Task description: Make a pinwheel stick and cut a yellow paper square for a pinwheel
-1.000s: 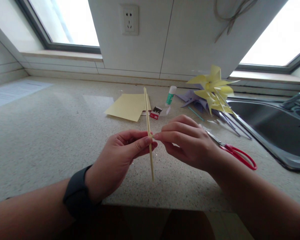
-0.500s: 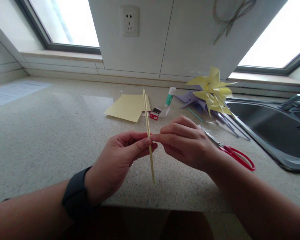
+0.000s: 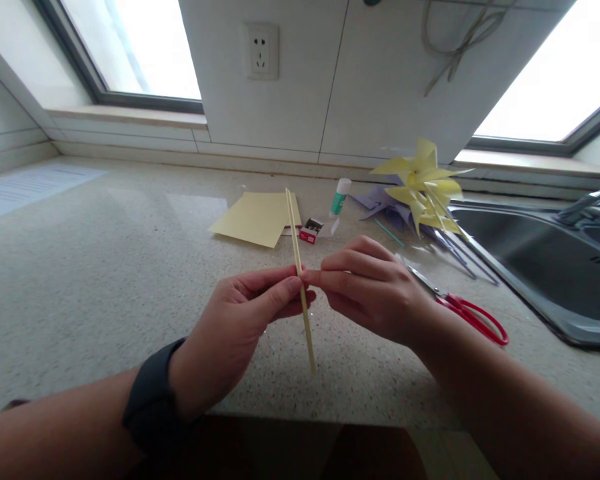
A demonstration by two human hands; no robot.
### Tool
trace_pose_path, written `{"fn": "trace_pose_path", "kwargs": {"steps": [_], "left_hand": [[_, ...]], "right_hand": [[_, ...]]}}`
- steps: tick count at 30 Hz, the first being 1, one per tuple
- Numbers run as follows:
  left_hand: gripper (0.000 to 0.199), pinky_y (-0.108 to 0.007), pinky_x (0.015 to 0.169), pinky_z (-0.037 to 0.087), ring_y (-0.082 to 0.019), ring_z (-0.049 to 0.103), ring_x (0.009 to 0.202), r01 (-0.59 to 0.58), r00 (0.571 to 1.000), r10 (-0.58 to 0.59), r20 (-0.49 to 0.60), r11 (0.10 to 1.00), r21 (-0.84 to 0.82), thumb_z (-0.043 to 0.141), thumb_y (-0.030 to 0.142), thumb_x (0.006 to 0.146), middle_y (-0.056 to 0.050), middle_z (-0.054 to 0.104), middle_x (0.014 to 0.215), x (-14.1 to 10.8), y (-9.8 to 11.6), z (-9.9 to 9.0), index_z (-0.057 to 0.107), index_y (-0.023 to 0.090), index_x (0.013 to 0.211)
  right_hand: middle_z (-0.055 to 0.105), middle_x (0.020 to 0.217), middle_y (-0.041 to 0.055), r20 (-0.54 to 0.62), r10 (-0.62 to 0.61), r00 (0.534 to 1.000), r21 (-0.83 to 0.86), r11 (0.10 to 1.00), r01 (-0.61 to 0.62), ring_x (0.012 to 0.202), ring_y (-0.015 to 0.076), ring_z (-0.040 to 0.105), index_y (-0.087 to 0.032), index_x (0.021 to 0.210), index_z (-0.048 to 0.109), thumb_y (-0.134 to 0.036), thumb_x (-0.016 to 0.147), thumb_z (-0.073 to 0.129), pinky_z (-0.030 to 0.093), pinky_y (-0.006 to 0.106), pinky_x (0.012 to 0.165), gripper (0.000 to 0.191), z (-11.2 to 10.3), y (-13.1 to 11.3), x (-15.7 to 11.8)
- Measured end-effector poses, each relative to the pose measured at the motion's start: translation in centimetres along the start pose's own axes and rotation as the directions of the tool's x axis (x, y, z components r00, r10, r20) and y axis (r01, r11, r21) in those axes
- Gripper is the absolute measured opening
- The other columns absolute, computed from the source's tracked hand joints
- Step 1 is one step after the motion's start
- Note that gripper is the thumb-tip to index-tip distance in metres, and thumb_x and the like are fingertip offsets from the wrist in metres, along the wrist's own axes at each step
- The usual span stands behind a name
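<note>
A thin, pale yellow strip (image 3: 307, 333), which looks like folded paper seen edge-on, stands lengthwise between my hands above the counter. My left hand (image 3: 250, 310) pinches it near its middle between thumb and fingers. From the right, my right hand (image 3: 370, 287) touches the same spot with its fingertips pressed together, closed on the strip. Behind the strip lie yellow paper sheets (image 3: 253, 219) and a small open red box (image 3: 309, 231) with small dark items inside. Red-handled scissors (image 3: 473, 317) lie beside my right wrist, their blades partly hidden by the hand.
A glue stick (image 3: 340, 197) stands behind the box. Yellow pinwheels (image 3: 420, 179) and purple ones (image 3: 383, 200) lie at the back right, near a short teal stick (image 3: 389, 233). The steel sink (image 3: 535, 267) is at the right, a printed sheet (image 3: 35, 188) at the far left.
The strip has tilted slightly, its near end shifting a little to the right. Both hands keep their hold at the strip's middle. The camera view has moved slightly.
</note>
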State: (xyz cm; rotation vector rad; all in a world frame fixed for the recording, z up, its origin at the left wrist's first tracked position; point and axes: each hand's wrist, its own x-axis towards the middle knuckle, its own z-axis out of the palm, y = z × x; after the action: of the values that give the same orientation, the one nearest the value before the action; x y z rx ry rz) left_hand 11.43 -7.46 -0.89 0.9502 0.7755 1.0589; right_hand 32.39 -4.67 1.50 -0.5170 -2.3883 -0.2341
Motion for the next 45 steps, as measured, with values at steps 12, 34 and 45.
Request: {"fn": "trace_pose_path", "kwargs": {"steps": [12,34,45], "left_hand": [[0.013,-0.024,0.079,0.059,-0.012,0.071,0.078,0.021,1.0,-0.021,-0.003,0.997,-0.079,0.081,0.025,0.08,-0.005,0.079,0.091,0.31,0.45,0.16,0.08,0.018,0.091],[0.024,-0.021,0.088,0.053,-0.012,0.068,0.095,-0.043,0.994,0.035,0.101,0.996,0.075,0.078,0.021,0.084,-0.002,0.077,0.106,-0.06,0.3,-0.13,0.076,0.022,0.107],[0.018,-0.02,0.078,0.054,-0.01,0.068,0.08,-0.089,0.996,0.09,-0.014,0.995,0.042,0.084,0.02,0.077,0.001,0.075,0.083,-0.01,0.31,-0.14,0.069,0.017,0.085]], "right_hand": [[0.071,0.093,0.0035,-0.001,-0.015,1.0,-0.013,1.0,0.015,0.081,0.0176,0.058,-0.024,0.118,0.067,-0.015,0.091,0.064,0.05,0.034,0.074,0.028,-0.09,0.06,-0.12],[0.07,0.095,0.005,-0.002,-0.039,0.999,-0.023,0.999,0.039,0.084,0.0187,0.058,-0.021,0.115,0.068,-0.013,0.087,0.069,0.051,0.036,0.076,0.028,-0.09,0.1,-0.35],[0.071,0.096,0.0058,-0.02,-0.03,0.999,-0.014,0.999,0.03,0.084,0.0181,0.058,-0.015,0.118,0.066,-0.01,0.084,0.072,0.05,0.034,0.074,0.035,0.26,0.17,-0.38]]}}
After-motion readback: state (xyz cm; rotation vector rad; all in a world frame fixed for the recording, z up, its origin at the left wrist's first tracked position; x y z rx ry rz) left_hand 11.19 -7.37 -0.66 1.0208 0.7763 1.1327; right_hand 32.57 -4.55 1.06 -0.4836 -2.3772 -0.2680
